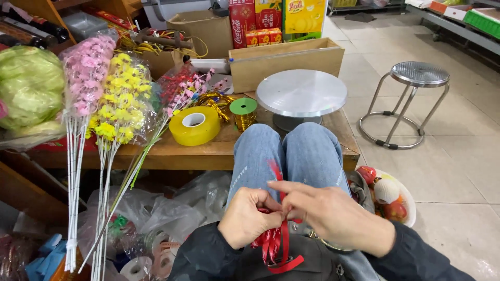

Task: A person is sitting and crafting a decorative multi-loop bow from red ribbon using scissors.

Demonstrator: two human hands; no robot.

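Note:
My left hand (249, 216) is closed around a bunch of looped red ribbon (274, 243) that hangs down over my lap. My right hand (333, 213) pinches the same ribbon just right of the left fingers; a strand of it runs up across my jeans-clad knees (289, 156). Both hands touch each other above my dark jacket.
A low wooden table (208, 151) ahead holds a yellow tape roll (195, 125), a green-capped gold ribbon spool (244, 112), a round metal turntable (301, 93), a wooden box and wrapped artificial flowers (117, 93). A metal stool (411, 101) stands right. A basket of fruit (388, 198) sits by my knee.

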